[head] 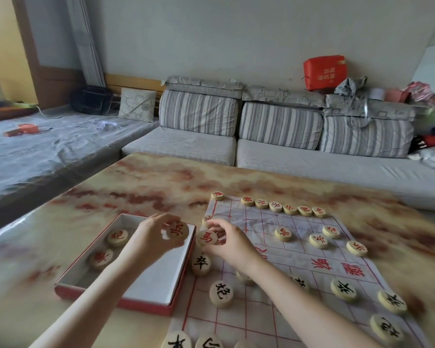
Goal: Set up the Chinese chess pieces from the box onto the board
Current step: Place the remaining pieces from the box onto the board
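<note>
Mostly the setup looks well advanced, judged from the head view, the only one. The board [281, 249], a creased cloth sheet with red lines, lies on the marbled table [136, 187], and a row of red-lettered pieces [276, 206] already sits along its far edge, with more red ones scattered on the rows nearer. Black-lettered pieces [221, 294] fill much of the near half. The box [146, 285] stands just left of the board, its right wall touching the cloth's edge, and two red pieces [117, 237] are left lying in it.

The left hand [152, 237] hovers above the box, fingers closed round a red soldier piece [177, 230]. The right hand [227, 238] hangs over the board's left edge, pinching a red horse piece [207, 237] between thumb and fingertips. So four red pieces seem left to place, including a gap in the far row.

Room is tight near the left edge: a black soldier [201, 264] sits just beside the box wall, under the right wrist. The table beyond the box lies open, and the board's right side overhangs nothing visible.
</note>
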A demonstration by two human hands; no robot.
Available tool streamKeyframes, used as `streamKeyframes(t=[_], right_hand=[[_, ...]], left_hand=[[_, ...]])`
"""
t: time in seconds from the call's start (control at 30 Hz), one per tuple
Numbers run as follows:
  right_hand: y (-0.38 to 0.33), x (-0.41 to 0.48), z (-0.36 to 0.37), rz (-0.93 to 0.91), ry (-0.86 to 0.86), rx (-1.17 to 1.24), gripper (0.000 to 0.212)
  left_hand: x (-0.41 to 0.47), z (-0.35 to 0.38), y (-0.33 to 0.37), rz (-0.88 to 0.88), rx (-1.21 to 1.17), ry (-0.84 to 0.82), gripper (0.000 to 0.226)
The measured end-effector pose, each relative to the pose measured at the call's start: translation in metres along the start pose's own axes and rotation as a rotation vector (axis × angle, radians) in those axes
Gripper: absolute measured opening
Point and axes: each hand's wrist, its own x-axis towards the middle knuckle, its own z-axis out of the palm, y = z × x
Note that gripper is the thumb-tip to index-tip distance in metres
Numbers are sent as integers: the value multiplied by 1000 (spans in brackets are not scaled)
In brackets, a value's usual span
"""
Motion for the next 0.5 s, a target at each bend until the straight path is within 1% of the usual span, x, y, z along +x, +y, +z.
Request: streamKeyframes(t=[0.13, 0.23, 0.37, 0.5], right_hand=[[21, 10, -30, 35, 35, -10, 56], [41, 19, -51, 60, 82, -25, 59], [67, 31, -74, 86, 124, -42, 61], [86, 38, -94, 103, 165, -35, 59]], left_hand=[[21, 28, 21, 47, 4, -29, 50], [40, 51, 33, 64, -8, -50, 52], [61, 77, 43, 92, 11, -83, 53], [76, 101, 50, 101, 15, -125, 53]])
